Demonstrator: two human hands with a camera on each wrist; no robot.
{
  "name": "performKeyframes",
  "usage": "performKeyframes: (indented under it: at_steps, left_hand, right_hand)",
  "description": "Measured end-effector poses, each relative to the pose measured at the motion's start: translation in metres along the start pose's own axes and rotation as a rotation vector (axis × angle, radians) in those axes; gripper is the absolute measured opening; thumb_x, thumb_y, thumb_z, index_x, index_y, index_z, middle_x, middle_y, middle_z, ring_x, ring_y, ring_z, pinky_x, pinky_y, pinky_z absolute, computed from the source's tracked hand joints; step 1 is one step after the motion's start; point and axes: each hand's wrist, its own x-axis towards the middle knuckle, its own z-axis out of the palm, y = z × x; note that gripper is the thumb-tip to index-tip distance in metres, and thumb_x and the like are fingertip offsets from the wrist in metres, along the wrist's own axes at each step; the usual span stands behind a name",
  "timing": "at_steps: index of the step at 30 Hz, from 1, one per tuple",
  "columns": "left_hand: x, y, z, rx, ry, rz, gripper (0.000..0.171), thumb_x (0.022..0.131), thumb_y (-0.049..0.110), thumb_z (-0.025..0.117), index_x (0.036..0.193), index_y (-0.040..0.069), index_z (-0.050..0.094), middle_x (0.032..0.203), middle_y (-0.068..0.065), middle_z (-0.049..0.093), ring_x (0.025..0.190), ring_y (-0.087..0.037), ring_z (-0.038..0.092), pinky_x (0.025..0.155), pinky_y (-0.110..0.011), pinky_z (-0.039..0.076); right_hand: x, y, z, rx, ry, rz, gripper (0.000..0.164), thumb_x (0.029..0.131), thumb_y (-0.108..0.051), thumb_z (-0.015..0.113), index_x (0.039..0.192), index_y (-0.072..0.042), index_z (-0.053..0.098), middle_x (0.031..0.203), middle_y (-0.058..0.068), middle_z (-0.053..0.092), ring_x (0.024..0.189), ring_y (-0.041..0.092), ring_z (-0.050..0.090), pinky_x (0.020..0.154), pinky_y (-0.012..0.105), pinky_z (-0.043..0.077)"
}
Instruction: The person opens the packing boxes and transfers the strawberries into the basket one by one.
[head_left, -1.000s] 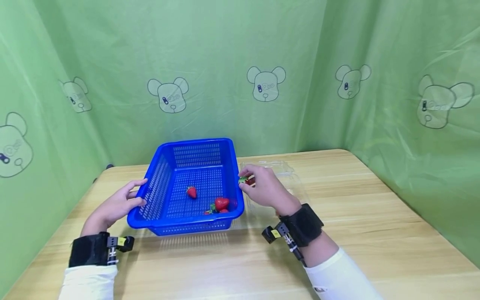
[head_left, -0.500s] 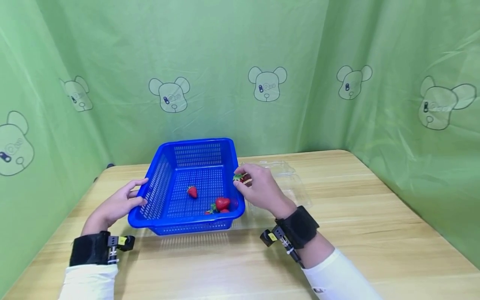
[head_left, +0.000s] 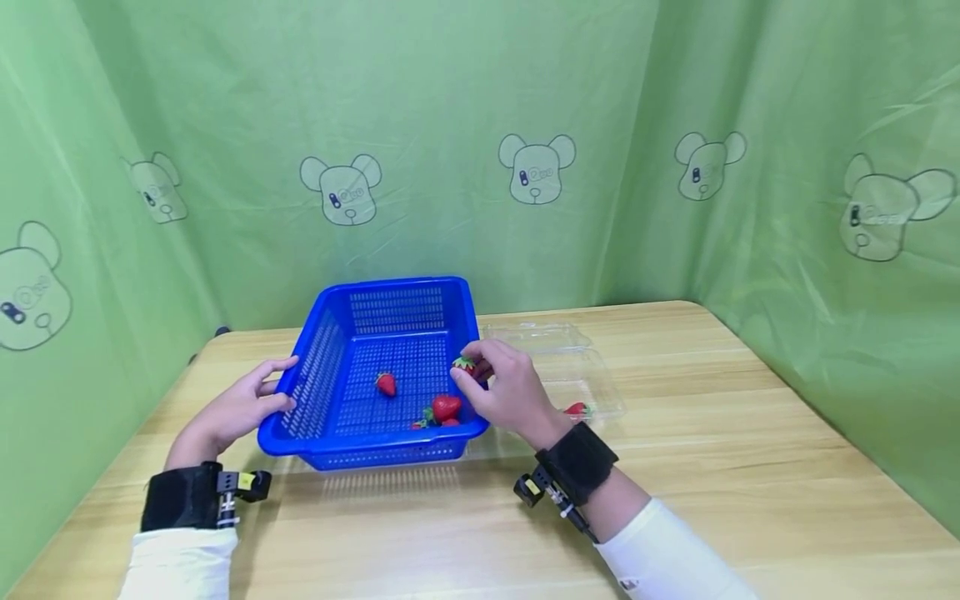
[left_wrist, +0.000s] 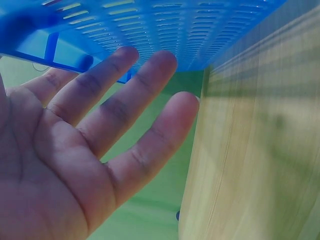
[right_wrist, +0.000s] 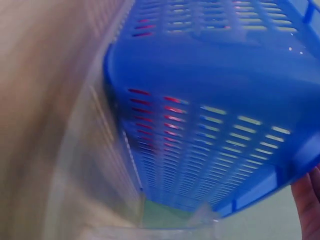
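In the head view, my left hand (head_left: 237,410) grips the left rim of a blue plastic basket (head_left: 397,436), thumb and index finger at the edge. The left wrist view shows its other fingers (left_wrist: 150,145) stretched beneath the rim, beside the slotted wall. My right hand (head_left: 512,389) pinches a strawberry (head_left: 464,364) by its sides over the basket's right rim, green leaves showing. Inside the basket, one strawberry (head_left: 386,384) lies alone mid-floor. A larger strawberry (head_left: 446,407) sits in the near right corner with others partly hidden by the rim.
A clear plastic clamshell box (head_left: 600,379) lies opened behind and right of my right hand. Another strawberry (head_left: 577,409) shows at its near side, partly covered by my wrist. The wooden table (head_left: 720,433) ends at a green curtain (head_left: 435,225).
My right hand has moved left, bringing the strawberry from outside the right rim to above the basket's inner side. The strawberry by the clear box has come into sight. My left hand stays put.
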Motion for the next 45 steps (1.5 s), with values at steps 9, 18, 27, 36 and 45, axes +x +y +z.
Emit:
performKeyframes:
  at_steps: [9,18,27,36,45]
  left_hand:
    - [0.001,-0.003,-0.001,-0.01,0.007,0.0,0.065,0.094,0.005,0.048,0.149,0.001,0.014,0.131,-0.043,0.042,0.099,-0.038,0.063,0.079,-0.043,0.057]
    - [0.0,-0.002,0.0,-0.008,0.007,-0.002,0.065,0.094,0.006,0.047,0.149,0.001,0.013,0.132,-0.043,0.041,0.098,-0.038,0.063,0.079,-0.043,0.057]
    - [0.0,0.001,-0.001,0.005,0.006,0.002,0.064,0.095,0.005,0.046,0.149,0.0,0.012,0.133,-0.044,0.039,0.1,-0.04,0.062,0.079,-0.044,0.057]
    - [0.0,-0.001,-0.001,0.033,0.012,-0.006,0.064,0.096,0.007,0.047,0.149,0.001,0.012,0.134,-0.043,0.039,0.103,-0.04,0.06,0.083,-0.046,0.056]
    - [-0.003,0.003,0.0,0.037,0.016,-0.013,0.064,0.096,0.007,0.046,0.149,0.001,0.012,0.134,-0.043,0.039,0.103,-0.04,0.06,0.084,-0.048,0.055]
  right_hand:
    - [-0.003,0.001,0.003,0.058,-0.047,0.037,0.017,0.083,-0.016,0.07,0.093,-0.005,0.063,0.083,0.008,0.069,0.071,0.013,0.063,0.066,0.03,0.059]
    - [-0.007,0.003,0.011,0.125,-0.012,0.136,0.012,0.084,-0.016,0.069,0.091,-0.007,0.065,0.08,0.005,0.068,0.072,0.013,0.06,0.065,0.035,0.055]
    - [-0.013,0.005,0.016,0.238,0.083,0.163,0.005,0.087,-0.001,0.064,0.09,-0.003,0.065,0.081,0.01,0.067,0.073,0.019,0.059,0.064,0.039,0.054]
    - [-0.008,-0.022,0.005,0.268,0.165,0.109,0.01,0.082,0.017,0.056,0.082,0.009,0.062,0.079,0.024,0.066,0.07,0.028,0.059,0.062,0.044,0.055]
    - [-0.011,-0.008,0.009,0.25,0.142,0.154,0.009,0.084,0.011,0.058,0.079,0.005,0.063,0.081,0.021,0.067,0.073,0.027,0.06,0.064,0.041,0.055]
